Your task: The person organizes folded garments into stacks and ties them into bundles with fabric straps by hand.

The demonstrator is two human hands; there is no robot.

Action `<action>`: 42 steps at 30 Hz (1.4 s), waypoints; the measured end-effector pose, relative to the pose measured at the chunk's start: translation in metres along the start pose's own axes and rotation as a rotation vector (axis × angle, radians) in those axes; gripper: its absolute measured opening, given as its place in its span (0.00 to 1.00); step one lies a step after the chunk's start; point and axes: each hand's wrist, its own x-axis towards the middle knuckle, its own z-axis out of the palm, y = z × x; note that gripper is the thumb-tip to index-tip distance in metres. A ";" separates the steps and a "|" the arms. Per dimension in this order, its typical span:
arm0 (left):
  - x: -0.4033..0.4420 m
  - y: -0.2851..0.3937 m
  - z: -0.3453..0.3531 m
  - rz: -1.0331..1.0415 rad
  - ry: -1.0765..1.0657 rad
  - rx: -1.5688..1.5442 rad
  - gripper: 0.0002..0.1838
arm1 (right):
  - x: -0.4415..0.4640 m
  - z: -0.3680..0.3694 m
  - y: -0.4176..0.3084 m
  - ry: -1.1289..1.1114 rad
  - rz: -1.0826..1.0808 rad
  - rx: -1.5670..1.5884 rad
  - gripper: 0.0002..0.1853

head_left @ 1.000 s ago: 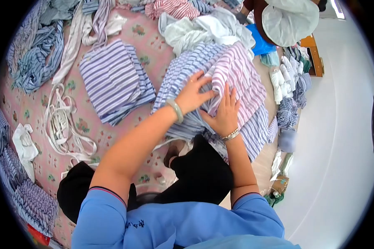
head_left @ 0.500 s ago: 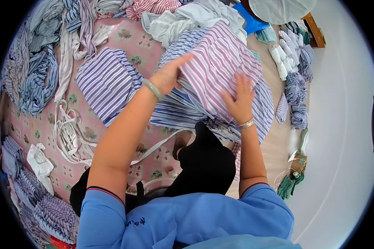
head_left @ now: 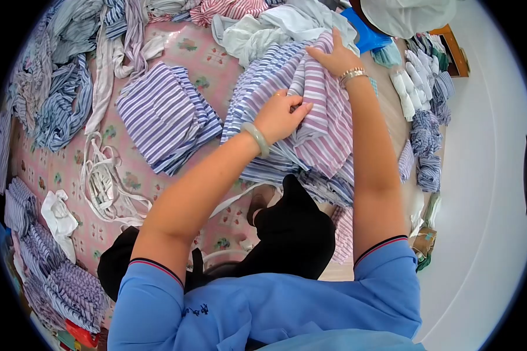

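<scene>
A pink-and-white striped cloth [head_left: 328, 137] lies partly folded on a heap of striped fabric in front of me, a narrow fold standing along its left side. My left hand [head_left: 282, 116], with a pale green bangle at the wrist, has its fingers curled on the left edge of that fold. At its upper end, my right hand [head_left: 338, 58] touches the cloth with thumb and index finger spread. Blue-and-white striped cloths [head_left: 254, 88] lie beneath. Left of them rests a stack of folded purple-and-white striped cloths [head_left: 164, 114].
White and grey cloths [head_left: 254, 38] lie behind the heap. Tangled striped garments [head_left: 64, 93] fill the far left, with white straps [head_left: 108, 181] nearer. Rolled cloths [head_left: 427, 131] line the right wall. A pink patterned sheet [head_left: 152, 187] covers the surface.
My right hand has moved up to the cloth's far end. My left hand has shifted right and nearer me. The pink-striped cloth, flat before, now has a narrow fold.
</scene>
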 end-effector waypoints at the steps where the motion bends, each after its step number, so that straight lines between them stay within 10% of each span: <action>1: -0.001 0.000 -0.001 0.002 0.009 0.003 0.22 | 0.011 0.002 0.002 0.004 -0.009 0.000 0.54; 6: -0.006 -0.005 -0.001 -0.011 0.063 0.198 0.31 | 0.045 0.012 0.006 0.119 -0.012 -0.001 0.54; 18: -0.005 -0.006 -0.017 -0.109 0.013 -0.244 0.14 | 0.022 -0.034 0.025 0.219 -0.063 -0.221 0.16; 30: -0.009 -0.035 -0.012 -0.026 0.155 -0.190 0.15 | 0.035 0.000 -0.068 -0.166 -0.110 -0.527 0.41; 35: -0.019 -0.039 -0.018 -0.118 0.126 -0.355 0.13 | -0.012 0.007 -0.056 0.383 -0.671 -0.338 0.26; 38: -0.035 -0.025 -0.025 -0.047 0.042 -0.485 0.16 | -0.019 0.019 -0.047 -0.110 -1.029 0.036 0.21; 42: -0.045 -0.025 -0.031 0.001 -0.077 -0.598 0.16 | -0.050 0.032 -0.026 0.029 -1.013 -0.042 0.20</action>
